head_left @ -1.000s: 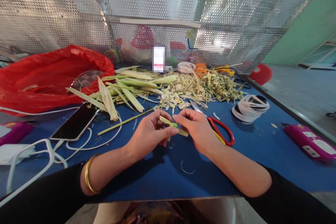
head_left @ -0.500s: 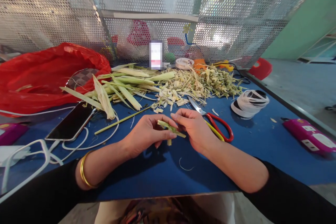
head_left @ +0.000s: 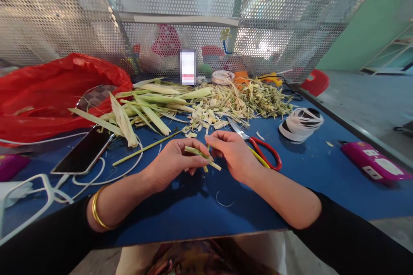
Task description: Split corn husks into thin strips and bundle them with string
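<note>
Pale green folded strips of corn husk (head_left: 214, 164) are pinched between the thumb and fingers of my left hand (head_left: 179, 159). My right hand (head_left: 229, 150) is closed just to the right, its thumb and forefinger pinching what looks like an upright end of the same husk; its fingertips partly hide this. Red-and-yellow-handled scissors (head_left: 266, 150) lie beside my right hand, blades pointing away from me. A thin green stalk (head_left: 145, 149) lies on the blue table (head_left: 258, 206) beyond my left wrist. A fine curved thread (head_left: 224, 203) rests below my hands.
Long corn husks (head_left: 155, 116) and a heap of cut husk bits (head_left: 222, 103) cover the table's back. At left are a red plastic bag (head_left: 58, 94), a dark phone (head_left: 84, 152) and white cables (head_left: 48, 187). A white ribbon roll (head_left: 300, 126) and purple device (head_left: 371, 161) sit right.
The whole view has shifted slightly. The right fingertips have come in close to the husk, and a short upright piece shows between the hands. The left hand keeps its pinch.
</note>
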The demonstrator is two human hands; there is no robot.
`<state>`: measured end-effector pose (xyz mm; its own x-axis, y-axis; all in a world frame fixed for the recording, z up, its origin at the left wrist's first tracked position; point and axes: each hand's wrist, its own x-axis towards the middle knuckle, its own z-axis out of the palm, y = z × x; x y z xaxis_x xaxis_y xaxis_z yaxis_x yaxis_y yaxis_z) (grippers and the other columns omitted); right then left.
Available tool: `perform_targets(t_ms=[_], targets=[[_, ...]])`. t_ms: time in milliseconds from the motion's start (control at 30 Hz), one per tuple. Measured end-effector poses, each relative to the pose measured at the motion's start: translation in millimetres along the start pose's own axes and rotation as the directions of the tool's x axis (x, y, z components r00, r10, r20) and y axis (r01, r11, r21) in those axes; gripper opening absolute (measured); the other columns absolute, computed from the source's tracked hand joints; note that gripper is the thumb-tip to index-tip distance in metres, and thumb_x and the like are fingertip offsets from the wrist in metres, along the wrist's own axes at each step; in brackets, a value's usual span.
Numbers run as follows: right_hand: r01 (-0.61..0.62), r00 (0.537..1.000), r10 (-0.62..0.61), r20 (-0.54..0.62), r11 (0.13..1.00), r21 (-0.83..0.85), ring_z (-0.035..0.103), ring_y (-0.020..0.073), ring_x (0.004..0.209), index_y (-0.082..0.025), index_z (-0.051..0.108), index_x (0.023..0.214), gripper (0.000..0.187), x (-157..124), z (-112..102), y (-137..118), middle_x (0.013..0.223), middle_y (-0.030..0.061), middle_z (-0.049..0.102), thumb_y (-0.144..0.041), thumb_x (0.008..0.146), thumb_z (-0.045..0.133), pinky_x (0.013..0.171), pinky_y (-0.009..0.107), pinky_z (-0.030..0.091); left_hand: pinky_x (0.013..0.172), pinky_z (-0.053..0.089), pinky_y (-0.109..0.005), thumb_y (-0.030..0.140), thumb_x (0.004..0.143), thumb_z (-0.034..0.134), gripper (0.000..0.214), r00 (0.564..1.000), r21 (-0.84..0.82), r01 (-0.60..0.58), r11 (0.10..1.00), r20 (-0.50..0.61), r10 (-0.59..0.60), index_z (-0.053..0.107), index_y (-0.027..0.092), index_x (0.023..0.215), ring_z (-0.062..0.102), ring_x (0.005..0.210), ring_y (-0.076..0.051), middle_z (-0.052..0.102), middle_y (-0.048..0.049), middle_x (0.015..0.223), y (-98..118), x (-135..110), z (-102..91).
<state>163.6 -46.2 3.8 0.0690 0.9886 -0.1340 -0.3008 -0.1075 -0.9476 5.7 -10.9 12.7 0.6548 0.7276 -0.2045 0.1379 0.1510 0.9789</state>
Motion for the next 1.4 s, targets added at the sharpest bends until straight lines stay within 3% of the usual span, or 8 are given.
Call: perform_targets(t_ms=[167,400,533,733,867,1000,1167,1400], targets=[[-0.001,0.982,0.006,0.188,1.0,-0.026,0.045,0.008,0.055,-0.016,0.062,0.066,0.019,0,-8,-7,0.06,-0.0033,0.055,-0.032,0.072,0.07,0.056,0.024,0.035,0.051,0.037,-0.018,0.032,0.077,0.067,0.017,1.0,-0.165,0.014,0.986,0.001,-0.014,0.062,0.016,0.081,0.049,0.052,-0.006,0.062,0.0014,0.068,-3,0,-1.0],[0.107,0.988,-0.085,0.128,0.979,-0.174,0.045,0.0081,0.059,-0.016,0.063,0.068,0.015,2,-7,-5,0.062,-0.0041,0.053,-0.028,0.071,0.071,0.058,0.023,0.037,0.046,0.036,-0.019,0.039,0.077,0.065,0.024,0.998,-0.132,0.055,0.99,-0.02,-0.058,0.06,0.016,0.083,0.048,0.047,-0.006,0.057,0.0021,0.064,-4,1,0.5],[0.114,0.987,-0.076,0.141,0.951,-0.287,0.047,0.0095,0.058,-0.017,0.061,0.066,0.016,-4,-1,-7,0.06,-0.0035,0.054,-0.028,0.071,0.069,0.057,0.024,0.038,0.046,0.039,-0.021,0.038,0.076,0.066,0.024,0.996,-0.063,0.086,0.994,0.038,-0.084,0.066,0.015,0.083,0.049,0.044,-0.007,0.057,0.0016,0.062,-5,-1,0.4],[0.155,0.986,-0.164,0.004,0.92,-0.36,0.043,0.0098,0.054,-0.017,0.059,0.063,0.015,-7,3,4,0.056,-0.0038,0.052,-0.027,0.072,0.066,0.051,0.024,0.034,0.044,0.033,-0.02,0.036,0.074,0.068,0.022,0.987,-0.028,0.138,0.99,0.093,-0.134,0.069,0.015,0.08,0.045,0.043,-0.006,0.059,0.0008,0.06,-4,-2,1.2],[0.222,0.973,-0.227,0.041,0.875,-0.431,0.047,0.0109,0.056,-0.018,0.061,0.067,0.013,0,-4,1,0.057,-0.0031,0.054,-0.028,0.075,0.065,0.054,0.025,0.038,0.043,0.027,-0.017,0.036,0.075,0.068,0.021,0.996,-0.122,0.085,0.989,0.019,-0.084,0.069,0.015,0.079,0.042,0.046,-0.004,0.057,0.0021,0.061,-5,-1,2.1],[0.31,0.95,-0.299,0.092,0.858,-0.409,0.056,0.0139,0.071,-0.019,0.066,0.083,0.022,1,-12,-10,0.077,0.0015,0.063,-0.038,0.085,0.056,0.068,0.027,0.045,0.051,0.038,-0.018,0.039,0.079,0.064,0.026,0.993,-0.193,-0.013,0.981,-0.118,-0.01,0.07,0.016,0.088,0.05,0.052,-0.007,0.061,-0.0001,0.066,-5,1,-1.6],[0.28,0.96,-0.228,0.162,0.79,-0.546,0.058,0.0151,0.068,-0.019,0.064,0.085,0.016,-6,-10,-13,0.074,0.0013,0.065,-0.034,0.08,0.062,0.063,0.028,0.045,0.054,0.043,-0.023,0.043,0.08,0.06,0.032,0.993,-0.278,-0.013,0.961,-0.114,-0.02,0.068,0.014,0.09,0.057,0.056,-0.011,0.063,-0.0031,0.072,0,0,-4.3],[0.356,0.93,-0.311,0.196,0.631,-0.69,0.055,0.0132,0.06,-0.02,0.061,0.071,0.013,-11,-8,-11,0.063,-0.0013,0.061,-0.024,0.083,0.057,0.058,0.026,0.041,0.044,0.026,-0.021,0.041,0.071,0.069,0.025,0.998,-0.023,0.035,0.999,-0.059,-0.036,0.071,0.016,0.072,0.033,0.043,-0.005,0.056,0.0023,0.055,7,-4,-0.3]])
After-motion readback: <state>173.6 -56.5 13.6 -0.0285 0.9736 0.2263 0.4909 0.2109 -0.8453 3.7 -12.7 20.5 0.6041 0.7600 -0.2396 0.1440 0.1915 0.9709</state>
